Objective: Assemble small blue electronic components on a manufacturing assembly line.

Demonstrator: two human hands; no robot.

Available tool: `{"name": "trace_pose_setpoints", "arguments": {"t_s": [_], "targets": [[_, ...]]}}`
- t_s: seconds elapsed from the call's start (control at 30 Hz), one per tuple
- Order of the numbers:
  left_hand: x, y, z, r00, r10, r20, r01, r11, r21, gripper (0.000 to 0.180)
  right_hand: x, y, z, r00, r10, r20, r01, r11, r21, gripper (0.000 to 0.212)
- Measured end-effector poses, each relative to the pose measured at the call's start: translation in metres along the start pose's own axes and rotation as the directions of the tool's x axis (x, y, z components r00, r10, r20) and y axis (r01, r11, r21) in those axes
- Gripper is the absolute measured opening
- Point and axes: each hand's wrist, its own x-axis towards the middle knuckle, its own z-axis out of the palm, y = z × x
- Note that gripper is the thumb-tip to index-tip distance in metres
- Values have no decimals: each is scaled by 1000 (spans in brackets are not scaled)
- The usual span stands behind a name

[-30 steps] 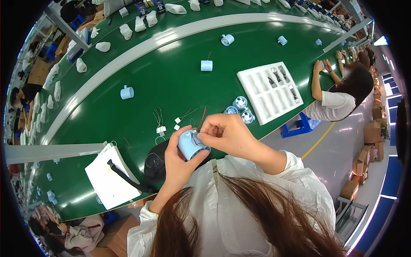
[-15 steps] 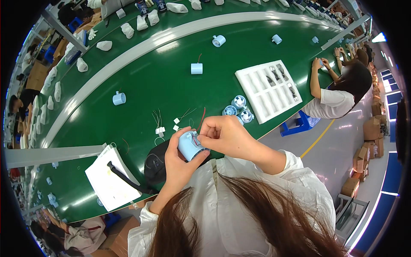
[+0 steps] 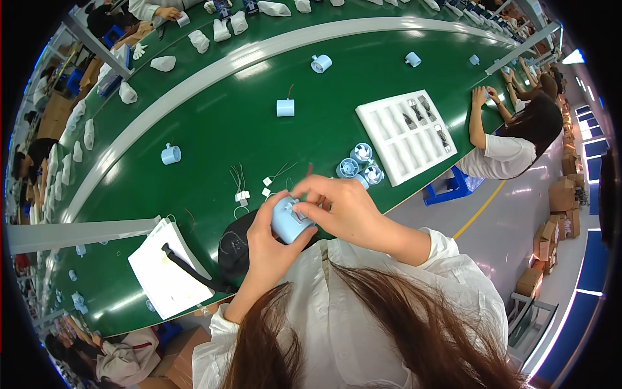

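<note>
The left hand (image 3: 264, 235) is wrapping its fingers and thumb around a light blue, round plastic cup-shaped part (image 3: 289, 222), gripping it in front of the person's chest. The right hand (image 3: 345, 206) is meeting it there, bending its fingers in close at the top of the part; I cannot tell what those fingertips are pinching. A thin dark red wire (image 3: 310, 170) is poking up just beyond the right hand. A black cloth cap (image 3: 233, 249) is lying right beside the left hand, partly under it. Farther left, a long black strap (image 3: 184, 267) is resting across a stack of white sheets (image 3: 159, 262). Beyond the left hand, small white blocks with thin wires (image 3: 242, 196) are lying on the shiny green table (image 3: 227, 123). Past the right hand, round blue fan parts (image 3: 362, 153) are sitting together beside a white foam tray (image 3: 389, 123), which is holding some black bundles (image 3: 442, 137).
</note>
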Motion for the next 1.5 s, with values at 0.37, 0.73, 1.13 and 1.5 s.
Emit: {"name": "trace_pose_setpoints", "arguments": {"t_s": [0.37,0.73,1.13,1.5], "targets": [[-5,-38,26,973,142,183,-173,970,168,48,-16,17,20,954,-293,-56,292,956,-41,7],[139,-184,-52,931,-143,-335,325,743,585,73,-3,216,58,987,139,-83,-160,784,-599,14],[263,-253,-2,931,-189,-311,332,793,511,66,44,200,170,977,-22,212,145,795,-589,21],[241,-232,-27,831,-552,72,546,782,-302,39,49,204,202,942,-238,236,333,742,-581,15]]}}
